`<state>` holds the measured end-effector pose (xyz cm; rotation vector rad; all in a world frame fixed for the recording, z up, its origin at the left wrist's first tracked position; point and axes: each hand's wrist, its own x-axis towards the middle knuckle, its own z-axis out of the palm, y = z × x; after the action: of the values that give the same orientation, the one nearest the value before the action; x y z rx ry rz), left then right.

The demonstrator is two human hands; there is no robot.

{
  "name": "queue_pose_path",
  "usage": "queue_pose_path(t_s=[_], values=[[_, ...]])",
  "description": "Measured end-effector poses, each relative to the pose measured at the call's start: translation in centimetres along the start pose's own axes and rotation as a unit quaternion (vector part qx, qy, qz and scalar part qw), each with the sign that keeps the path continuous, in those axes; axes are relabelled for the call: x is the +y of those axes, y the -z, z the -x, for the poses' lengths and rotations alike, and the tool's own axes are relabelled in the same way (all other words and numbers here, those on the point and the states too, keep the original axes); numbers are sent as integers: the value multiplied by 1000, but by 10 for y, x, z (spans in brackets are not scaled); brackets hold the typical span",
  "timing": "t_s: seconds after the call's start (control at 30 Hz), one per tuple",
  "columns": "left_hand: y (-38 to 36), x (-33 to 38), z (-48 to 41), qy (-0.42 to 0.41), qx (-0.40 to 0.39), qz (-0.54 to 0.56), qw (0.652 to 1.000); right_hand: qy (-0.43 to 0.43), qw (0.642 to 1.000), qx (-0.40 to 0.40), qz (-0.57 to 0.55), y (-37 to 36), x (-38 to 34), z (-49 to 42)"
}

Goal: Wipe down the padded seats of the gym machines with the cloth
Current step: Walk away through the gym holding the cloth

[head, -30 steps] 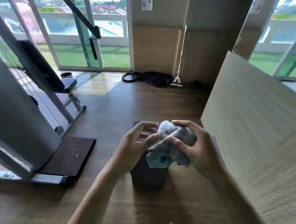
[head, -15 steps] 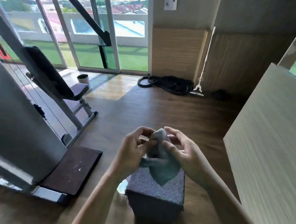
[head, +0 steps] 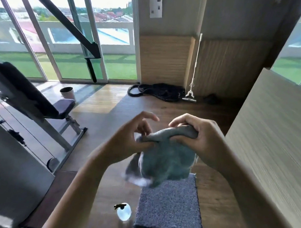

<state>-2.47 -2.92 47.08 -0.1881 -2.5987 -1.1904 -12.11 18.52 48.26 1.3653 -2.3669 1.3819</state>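
The lower corner of the cloth (head: 167, 160) is blurred, and the gym machine (head: 16, 160) at the left is cut off by the frame, so we see only part of it, with its padded seat (head: 64, 105). A small shiny spot (head: 124, 214) on the floor may be a reflection. The little pot (head: 67, 92) near the window is dark inside; we cannot tell its content. The left hand (head: 128, 140) pinches one end of the cloth's rolled top edge, and the right hand (head: 202, 141) has its fingers curled round the other end. The cloth hangs between them, over the grey block (head: 168, 210), well apart from the seat.
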Motion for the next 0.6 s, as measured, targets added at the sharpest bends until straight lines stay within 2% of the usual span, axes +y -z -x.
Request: queue_pose_path(t_s=[0.1, 0.23, 0.33, 0.43, 0.5, 0.6], values=[[6, -27, -6, 28, -75, -27, 996, 1, 999, -11, 46, -12, 8, -1], [-3, -55, -5, 79, -140, 6, 987, -60, 996, -33, 57, -23, 25, 17], [-12, -73, -4, 101, -143, -14, 984, -103, 992, -46, 55, -24, 45, 30], [-26, -93, 0, 134, -134, 12, 982, -148, 987, -58, 27, -29, 74, 47], [-45, -112, 10, 177, -159, 63, 969, -191, 978, -83, -16, -39, 98, 66], [-92, -150, 33, 260, -213, 131, 932, -280, 948, -143, -45, -61, 146, 101]])
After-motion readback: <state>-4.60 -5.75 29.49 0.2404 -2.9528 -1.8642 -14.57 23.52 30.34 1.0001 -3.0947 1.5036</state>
